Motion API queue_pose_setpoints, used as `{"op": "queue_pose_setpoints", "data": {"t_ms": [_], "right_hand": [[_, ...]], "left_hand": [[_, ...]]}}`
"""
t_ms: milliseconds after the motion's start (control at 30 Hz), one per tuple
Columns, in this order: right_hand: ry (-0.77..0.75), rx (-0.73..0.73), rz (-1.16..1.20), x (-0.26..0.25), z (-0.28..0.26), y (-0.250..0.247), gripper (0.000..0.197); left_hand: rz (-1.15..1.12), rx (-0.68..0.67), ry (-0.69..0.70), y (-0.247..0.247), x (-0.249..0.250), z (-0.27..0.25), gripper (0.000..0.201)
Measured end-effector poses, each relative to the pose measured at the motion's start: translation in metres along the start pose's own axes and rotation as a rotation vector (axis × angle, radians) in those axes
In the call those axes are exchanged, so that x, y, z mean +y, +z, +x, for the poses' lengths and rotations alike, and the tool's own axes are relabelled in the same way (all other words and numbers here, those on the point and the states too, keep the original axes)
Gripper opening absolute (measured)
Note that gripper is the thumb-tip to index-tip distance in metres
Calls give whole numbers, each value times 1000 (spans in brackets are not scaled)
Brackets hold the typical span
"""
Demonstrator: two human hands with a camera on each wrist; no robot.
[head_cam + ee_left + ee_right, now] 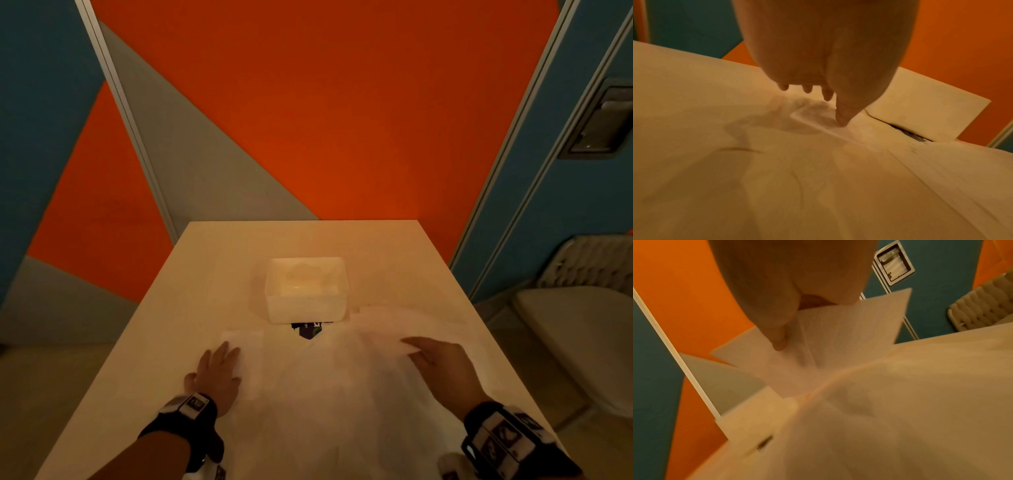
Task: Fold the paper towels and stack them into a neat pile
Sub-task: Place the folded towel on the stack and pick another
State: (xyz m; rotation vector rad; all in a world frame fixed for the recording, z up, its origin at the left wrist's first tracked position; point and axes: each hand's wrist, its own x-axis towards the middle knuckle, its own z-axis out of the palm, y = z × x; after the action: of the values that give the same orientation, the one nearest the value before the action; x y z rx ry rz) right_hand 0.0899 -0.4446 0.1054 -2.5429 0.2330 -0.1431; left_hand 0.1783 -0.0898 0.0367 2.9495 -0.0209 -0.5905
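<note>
A folded white paper towel (246, 356) lies flat at the near left of the table (212, 267). My left hand (215, 371) rests flat on it, fingers straight; in the left wrist view the fingertips (841, 120) press the towel (813, 113). Several unfolded white towels (342, 387) lie spread over the near middle and right. My right hand (438, 363) pinches the far edge of one sheet and lifts it; the right wrist view shows the raised sheet (838, 337) between thumb and fingers (780, 342).
A white open box (306, 291) stands mid-table with a dark purple printed item (308, 330) at its near side. Orange, grey and teal wall panels rise behind. A white chair (582, 325) stands right of the table.
</note>
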Motion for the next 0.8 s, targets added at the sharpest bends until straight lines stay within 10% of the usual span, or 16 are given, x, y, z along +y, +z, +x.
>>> {"op": "queue_pose_setpoints", "data": {"t_ms": [133,300,467,633,800], "right_hand": [[79,79,384,-38,11,-22,24],[141,90,749,-81,13,-44,29],[257,3,1081,-100,19,-49,19],[354,-93,1292,-107,22,-48,18],[325,-8,1040,-103,20,-41,49]], "left_hand": [[-314,142,111,-21,27,-5,61],[-1043,-82,421,-71,79,-38,52],[-1153,-135,613,-94,103,-54,75],[-1236,110,606,-106,116,-63,26],[-1142,285,608,-110,117,-61,20]]}}
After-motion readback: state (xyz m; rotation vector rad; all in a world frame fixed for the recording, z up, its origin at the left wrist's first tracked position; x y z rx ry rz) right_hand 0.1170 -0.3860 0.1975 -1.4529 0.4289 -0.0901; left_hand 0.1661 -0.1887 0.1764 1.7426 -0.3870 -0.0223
